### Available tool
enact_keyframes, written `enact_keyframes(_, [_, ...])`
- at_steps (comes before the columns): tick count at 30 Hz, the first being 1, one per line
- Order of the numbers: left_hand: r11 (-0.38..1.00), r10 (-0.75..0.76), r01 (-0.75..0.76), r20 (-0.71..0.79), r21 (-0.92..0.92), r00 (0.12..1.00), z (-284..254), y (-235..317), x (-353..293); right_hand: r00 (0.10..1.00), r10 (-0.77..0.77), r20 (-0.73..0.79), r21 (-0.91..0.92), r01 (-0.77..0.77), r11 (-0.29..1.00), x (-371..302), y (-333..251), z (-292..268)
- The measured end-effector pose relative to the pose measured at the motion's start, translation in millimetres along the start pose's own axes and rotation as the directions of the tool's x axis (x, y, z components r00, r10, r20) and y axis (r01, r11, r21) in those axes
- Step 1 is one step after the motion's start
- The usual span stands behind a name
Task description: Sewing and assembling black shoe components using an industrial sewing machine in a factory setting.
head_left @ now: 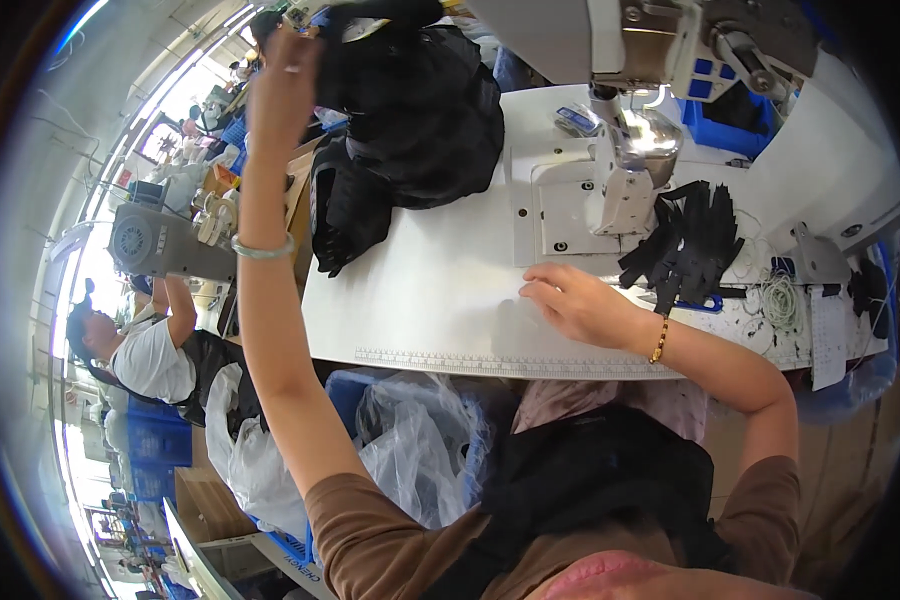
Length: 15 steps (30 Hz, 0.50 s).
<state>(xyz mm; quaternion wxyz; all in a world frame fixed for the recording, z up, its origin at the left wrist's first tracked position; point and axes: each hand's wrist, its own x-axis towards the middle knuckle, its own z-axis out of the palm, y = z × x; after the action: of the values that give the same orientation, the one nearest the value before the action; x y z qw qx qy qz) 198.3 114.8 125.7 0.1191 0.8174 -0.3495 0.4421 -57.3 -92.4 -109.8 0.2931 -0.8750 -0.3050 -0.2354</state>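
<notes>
My left arm reaches far up and to the left. My left hand (pixel 284 100) is at the left side of a large pile of black fabric pieces (pixel 420 115), its fingers smeared and partly hidden, so I cannot tell whether it grips anything. Low over the white tabletop (pixel 420 290), in front of the sewing machine (pixel 625 165), my right hand (pixel 580 305) has loosely bent fingers, slightly apart, with nothing visible in them. Beside its wrist lies a bunch of black fabric strips (pixel 685 245).
A blue bin (pixel 730 125) with dark pieces stands behind the machine. Tangled pale cord (pixel 780 305) lies at right. A ruler strip (pixel 530 367) runs along the front edge. Below is a plastic-lined blue container (pixel 410 440). Another person (pixel 150 350) works at left.
</notes>
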Motion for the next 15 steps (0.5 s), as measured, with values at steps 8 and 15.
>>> enact_keyframes(8, [0.788,-0.429,0.186,-0.307,-0.587,0.849,-72,131,-79,0.899,0.353,-0.258,0.715,-0.068,0.696,8,-18,-56])
enact_keyframes(15, [0.378,-0.367,0.421,0.284,-0.825,0.886,-24,226,-140,0.818,0.427,0.385,0.921,-0.372,-0.117,9,-21,-87])
